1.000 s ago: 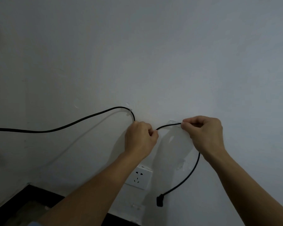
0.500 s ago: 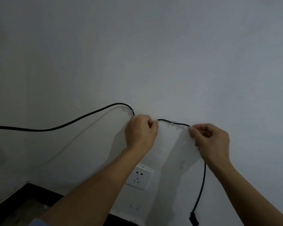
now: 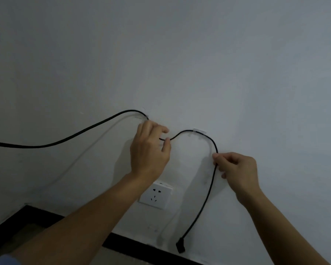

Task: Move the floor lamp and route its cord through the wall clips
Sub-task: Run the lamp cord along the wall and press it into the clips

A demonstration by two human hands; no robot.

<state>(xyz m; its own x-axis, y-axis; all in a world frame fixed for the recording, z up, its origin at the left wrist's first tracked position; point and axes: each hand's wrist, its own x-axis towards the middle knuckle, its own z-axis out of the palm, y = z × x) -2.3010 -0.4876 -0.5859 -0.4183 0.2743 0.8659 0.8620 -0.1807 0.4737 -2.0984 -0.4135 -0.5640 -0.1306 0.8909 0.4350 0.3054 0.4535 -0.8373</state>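
Cord [image 3: 17, 145] — thin, black — arched through clear clip [image 3: 199, 131]; right hand [image 3: 237, 169] pinches it, left hand [image 3: 149, 152] fingers [image 3: 163, 130] loosely parted; plug [image 3: 180, 247] blurred.

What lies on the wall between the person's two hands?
Head view: a clear plastic wall clip holding the thin black cord, which arches from left hand to right hand.

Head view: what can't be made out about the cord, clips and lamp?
All in the head view:
- Floor lamp: out of frame; the cord leaves at the left edge.
- Left clip: pale, small, partly behind the left hand; seating unclear.
- Left hand's grip: its own fingers cover the cord.
- Plug prongs: dark, too small.
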